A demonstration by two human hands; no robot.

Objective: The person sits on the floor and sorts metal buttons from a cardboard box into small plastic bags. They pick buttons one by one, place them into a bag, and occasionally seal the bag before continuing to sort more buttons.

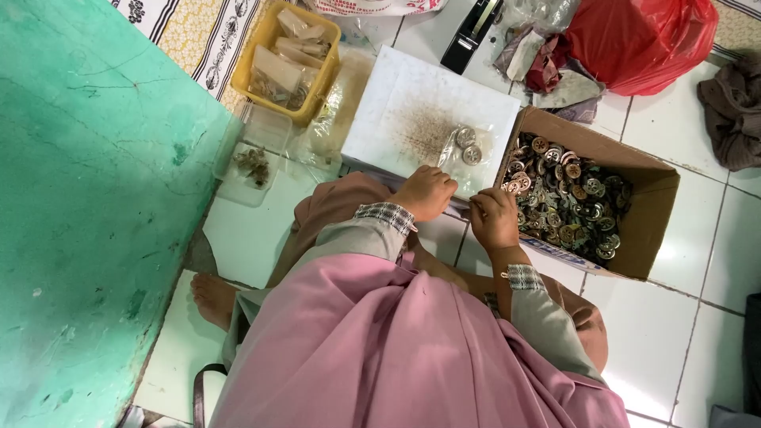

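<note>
I see both hands mid-frame: left hand (426, 192) curled loosely, right hand (493, 218) pinching a clear bag (469, 158) on the white board (412, 103). Button-filled cardboard box (646, 218) sits right, yellow tray (246, 71) upper left.

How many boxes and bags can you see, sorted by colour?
Brown cardboard box of buttons: 1
Yellow basket: 1
White box: 1
Red bag: 1
Small clear bag at the hands: 1
Total: 5
</note>
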